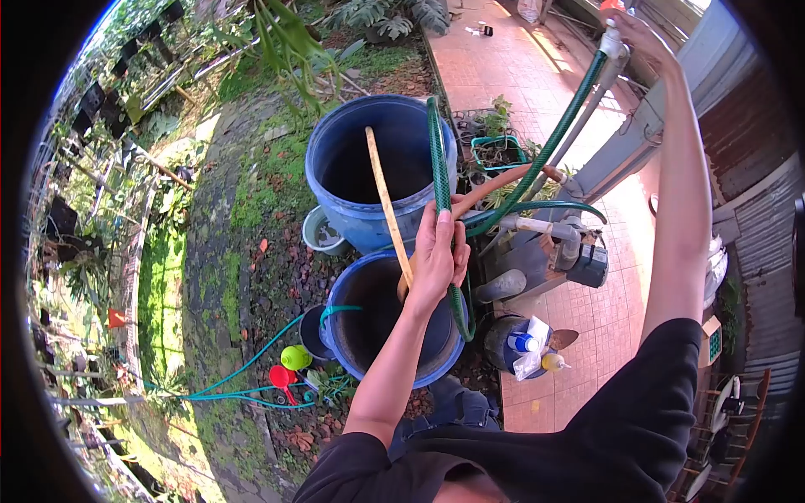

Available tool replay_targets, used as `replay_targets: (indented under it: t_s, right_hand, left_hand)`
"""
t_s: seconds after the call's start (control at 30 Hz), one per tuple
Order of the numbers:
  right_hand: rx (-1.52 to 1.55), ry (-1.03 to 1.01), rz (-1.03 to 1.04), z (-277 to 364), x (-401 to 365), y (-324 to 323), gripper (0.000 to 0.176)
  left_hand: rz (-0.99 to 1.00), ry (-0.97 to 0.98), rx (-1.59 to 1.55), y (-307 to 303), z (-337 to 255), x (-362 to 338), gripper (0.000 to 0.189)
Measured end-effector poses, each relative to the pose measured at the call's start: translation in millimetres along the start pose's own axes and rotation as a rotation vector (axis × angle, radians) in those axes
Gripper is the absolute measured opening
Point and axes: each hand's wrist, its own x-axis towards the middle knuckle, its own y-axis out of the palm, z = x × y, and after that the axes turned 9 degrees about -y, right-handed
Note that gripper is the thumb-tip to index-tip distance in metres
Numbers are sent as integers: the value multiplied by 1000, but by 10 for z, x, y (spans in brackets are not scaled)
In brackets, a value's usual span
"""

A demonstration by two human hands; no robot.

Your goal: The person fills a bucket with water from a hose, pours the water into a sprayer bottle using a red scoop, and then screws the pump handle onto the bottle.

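My left hand (440,256) is closed around a green hose (438,159) over the gap between two blue drums. One length of the hose rises from the fist and more of it loops below. High at the right, my raised right hand (641,35) is closed at a white pipe tap (615,38) with an orange-red part; its fingers partly cover the tap. A green hose runs down from that tap. Behind my left hand are the larger blue drum (362,222) and a beige strip (386,197) leaning out of it. The lower blue drum (423,381) stands beneath my forearm.
A tan hose (499,183) crosses near my left hand. A water pump (589,266) with pipes stands right, above a bucket (499,356) of bottles. A red scoop (281,376) and thin teal hose (243,391) lie left on mossy ground. Tiled paving (579,344) has a raised edge.
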Motion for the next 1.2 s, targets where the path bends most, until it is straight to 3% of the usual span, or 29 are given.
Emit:
replay_targets:
  t_s: [0.03,0.13,0.17,0.27,0.3,0.4,0.43,0.53,0.93,1.03,1.13,1.2]
  right_hand:
    - [197,140,11,-34,-52,-48,35]
    - [-64,191,-137,502,-119,162,38]
    - [-370,35,-42,-256,197,-150,42]
    - [-835,-16,-303,445,159,450,36]
    - [-849,12,-406,675,104,644,24]
    - [-700,-130,-468,1196,9,940,37]
    - [-631,2,-457,1391,-42,986,37]
    - [-602,-245,-378,916,-1,715,32]
    - [-579,-252,-424,1064,-145,809,43]
    - [-151,-276,-328,749,-8,666,37]
    - [-908,-389,-548,947,-76,938,32]
    - [-1184,-518,-696,1357,-258,1341,25]
  left_hand:
    - [-16,-3,-9,-54,35,-42,35]
    - [-50,-22,-36,-167,145,-145,34]
    - [-57,-29,-39,-192,182,-167,34]
    - [-58,-54,-63,-201,207,-211,33]
    - [-56,-62,-71,-180,218,-222,33]
    - [-36,-92,-71,-85,258,-216,33]
    - [-17,-94,-67,-46,271,-199,33]
    - [33,-92,-34,74,279,-155,34]
    - [68,-89,-17,205,383,-107,31]
    - [67,-95,-7,215,378,-112,31]
    - [75,-85,-5,272,389,-98,32]
    - [87,-75,10,316,372,-83,31]
